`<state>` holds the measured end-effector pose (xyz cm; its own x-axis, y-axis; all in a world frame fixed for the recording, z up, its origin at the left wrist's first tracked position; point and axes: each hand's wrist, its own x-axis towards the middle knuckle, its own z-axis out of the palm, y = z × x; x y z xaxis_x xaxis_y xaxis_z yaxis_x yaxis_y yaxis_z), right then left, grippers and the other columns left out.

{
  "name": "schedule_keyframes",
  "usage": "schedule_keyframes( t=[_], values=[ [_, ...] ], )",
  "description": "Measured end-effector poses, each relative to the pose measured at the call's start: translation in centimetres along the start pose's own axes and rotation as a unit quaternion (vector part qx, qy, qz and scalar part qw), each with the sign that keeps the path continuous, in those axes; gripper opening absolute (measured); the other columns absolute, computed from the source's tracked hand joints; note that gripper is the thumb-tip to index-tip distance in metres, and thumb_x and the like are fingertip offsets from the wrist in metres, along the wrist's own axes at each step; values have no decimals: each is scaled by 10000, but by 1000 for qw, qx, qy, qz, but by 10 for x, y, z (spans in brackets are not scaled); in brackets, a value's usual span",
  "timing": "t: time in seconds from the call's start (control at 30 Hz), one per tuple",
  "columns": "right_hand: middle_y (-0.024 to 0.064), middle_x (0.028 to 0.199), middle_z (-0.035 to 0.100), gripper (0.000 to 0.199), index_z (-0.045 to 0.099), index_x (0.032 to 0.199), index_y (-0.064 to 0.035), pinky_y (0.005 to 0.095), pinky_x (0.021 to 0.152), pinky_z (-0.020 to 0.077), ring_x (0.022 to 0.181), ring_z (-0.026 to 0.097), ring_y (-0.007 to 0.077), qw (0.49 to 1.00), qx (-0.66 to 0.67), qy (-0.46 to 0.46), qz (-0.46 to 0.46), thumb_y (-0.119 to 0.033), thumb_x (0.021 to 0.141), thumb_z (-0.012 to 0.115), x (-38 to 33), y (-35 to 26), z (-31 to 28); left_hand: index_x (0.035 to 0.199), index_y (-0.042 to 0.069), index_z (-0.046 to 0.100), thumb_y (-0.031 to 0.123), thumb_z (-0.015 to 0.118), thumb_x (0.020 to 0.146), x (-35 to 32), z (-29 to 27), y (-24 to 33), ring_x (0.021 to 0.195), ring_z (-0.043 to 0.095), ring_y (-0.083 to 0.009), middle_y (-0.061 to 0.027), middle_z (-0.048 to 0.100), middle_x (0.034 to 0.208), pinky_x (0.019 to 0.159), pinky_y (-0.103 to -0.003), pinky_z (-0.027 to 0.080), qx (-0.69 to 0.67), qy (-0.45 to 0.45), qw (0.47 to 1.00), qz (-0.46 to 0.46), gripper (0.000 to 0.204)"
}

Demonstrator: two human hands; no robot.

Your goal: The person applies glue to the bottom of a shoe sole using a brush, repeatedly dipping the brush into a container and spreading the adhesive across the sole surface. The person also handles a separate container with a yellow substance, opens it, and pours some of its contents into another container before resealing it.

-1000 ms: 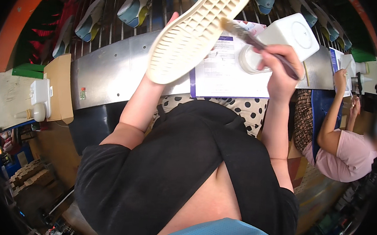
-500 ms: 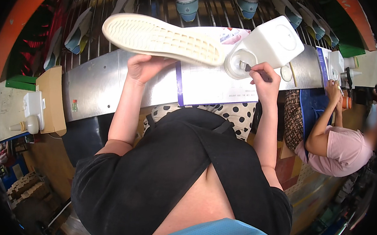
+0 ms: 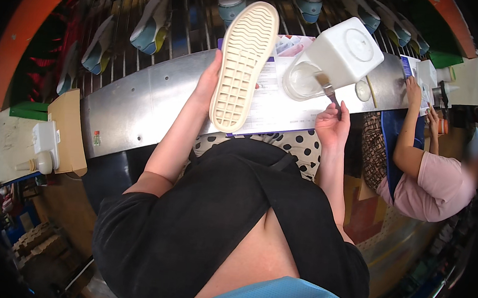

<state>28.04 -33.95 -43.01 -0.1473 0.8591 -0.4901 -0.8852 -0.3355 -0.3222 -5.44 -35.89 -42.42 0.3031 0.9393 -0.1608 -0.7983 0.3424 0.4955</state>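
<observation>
A cream shoe sole stands almost upright in the picture, its wavy and gridded face showing. My left hand grips it by its left edge, and a fingertip shows at its right side. In my right hand is a flat brush with a dark handle, held between thumb and fingers. Its bristles are over the round mouth of a white container, which holds something whitish. Behind that rises a white square-sided bottle, tilted with its base toward the upper right.
Shoes in grey and blue lie on a rack of metal rods past the metal bench. Printed sheets lie under the container. A round lid-like piece sits right of it. At right, a co-worker in pink works alongside.
My left hand has turned the sole from lying crosswise to nearly upright and brought it nearer. My right hand has drawn the brush up out of the container and lowered slightly.
</observation>
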Motion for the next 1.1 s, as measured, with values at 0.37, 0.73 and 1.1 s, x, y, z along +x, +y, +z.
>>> schedule_keyframes(
  t=[0.37, 0.73, 1.1],
  values=[
    [213, 851, 706, 103, 595, 959, 16, 372, 689, 588, 735, 733, 285, 883, -338, -308, -103, 36, 863, 624, -23, 33, 78, 1501, 55, 422, 592, 248, 1066, -3, 18, -7, 1029, 715, -363, -202, 636, 1312, 842, -467, 629, -21, -92, 994, -55, 713],
    [201, 946, 726, 82, 593, 993, 39, 316, 793, 591, 859, 749, 246, 800, -433, -288, -298, 67, 923, 626, -12, 48, 119, 1556, 55, 340, 615, 224, 1058, -14, 27, -14, 1205, 638, -385, -202, 532, 1462, 955, -573, 563, -43, -90, 992, -82, 759],
    [132, 839, 742, 84, 615, 903, 32, 239, 676, 563, 748, 728, 146, 684, -482, -192, -512, 22, 912, 698, 2, 33, 140, 1537, 28, 362, 609, 153, 1065, -23, 23, -21, 1171, 661, -334, -195, 581, 1394, 979, -444, 561, 62, -90, 993, -46, 778]
  ],
)
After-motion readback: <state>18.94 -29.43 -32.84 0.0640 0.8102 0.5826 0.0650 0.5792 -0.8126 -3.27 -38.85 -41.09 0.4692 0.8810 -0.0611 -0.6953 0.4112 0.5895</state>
